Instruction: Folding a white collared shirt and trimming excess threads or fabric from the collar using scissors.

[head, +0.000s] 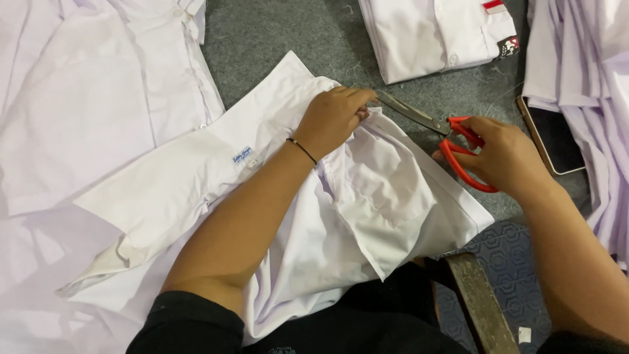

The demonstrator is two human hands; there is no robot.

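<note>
Head view: we count one pair of red-handled scissors [438,131], blades pointing up-left, long axis diagonal, over one white shirt [367,196]. Our right hand [504,157] grips the handles; our left hand [331,118] pinches the shirt's edge at the blade tips. One phone [557,141] lies at right.

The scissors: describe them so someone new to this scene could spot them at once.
Start at the white shirt spread across the grey floor. At its upper right edge, the right hand holds the scissors, blades pointing left toward the left hand. Their red handles are unique here.
</note>
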